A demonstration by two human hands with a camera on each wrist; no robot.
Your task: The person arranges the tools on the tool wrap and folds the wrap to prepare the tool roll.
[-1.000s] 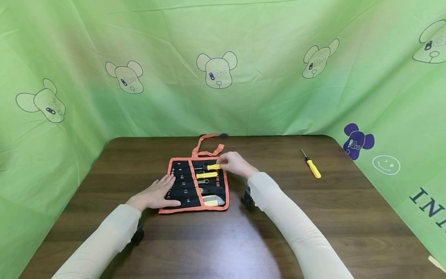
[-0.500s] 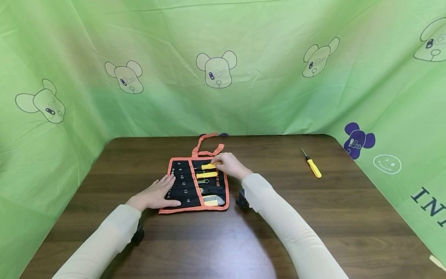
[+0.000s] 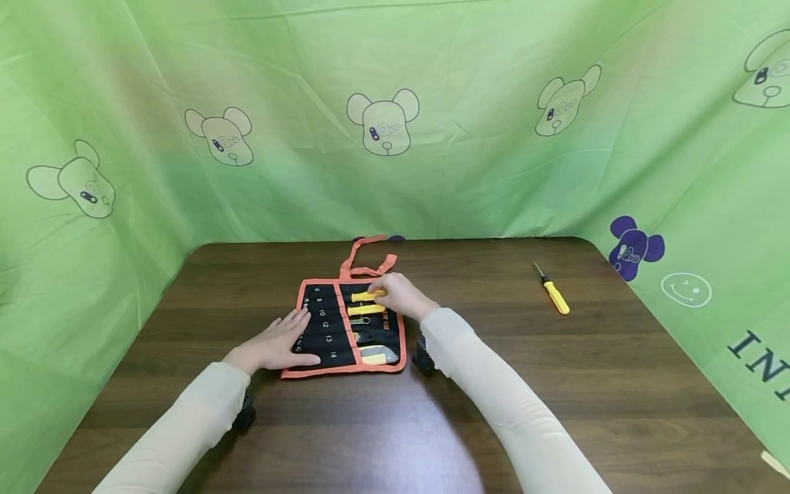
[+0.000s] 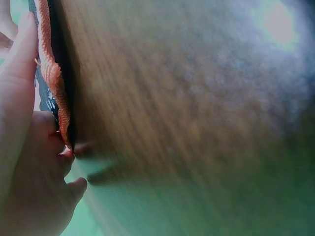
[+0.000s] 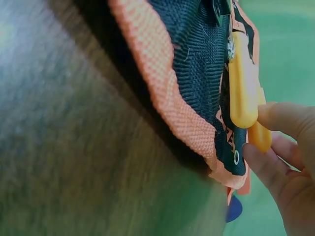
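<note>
A black tool pouch (image 3: 327,336) with orange edging lies spread on the table, its numbered pockets to the left. My left hand (image 3: 276,343) rests flat on its left side, fingers spread. With thumb and fingers, my right hand (image 3: 401,293) pinches the yellow handle of a screwdriver (image 3: 364,296) at the topmost pocket; its shaft is hidden in the pocket. Just below it another yellow-handled tool (image 3: 365,310) sits pocketed; in the right wrist view this yellow handle (image 5: 242,83) partly covers the pinched one. Lower pockets hold a small wrench (image 3: 361,321) and a grey-and-yellow utility knife (image 3: 378,355).
A third yellow-handled screwdriver (image 3: 557,298) lies loose on the wooden table (image 3: 494,357) to the right. Orange tie straps (image 3: 370,270) trail from the pouch's far edge. A green printed cloth (image 3: 296,185) hangs behind the table.
My right hand has moved left, sliding the screwdriver deeper into the top pocket until its shaft is out of sight. The left hand has stayed on the pouch.
</note>
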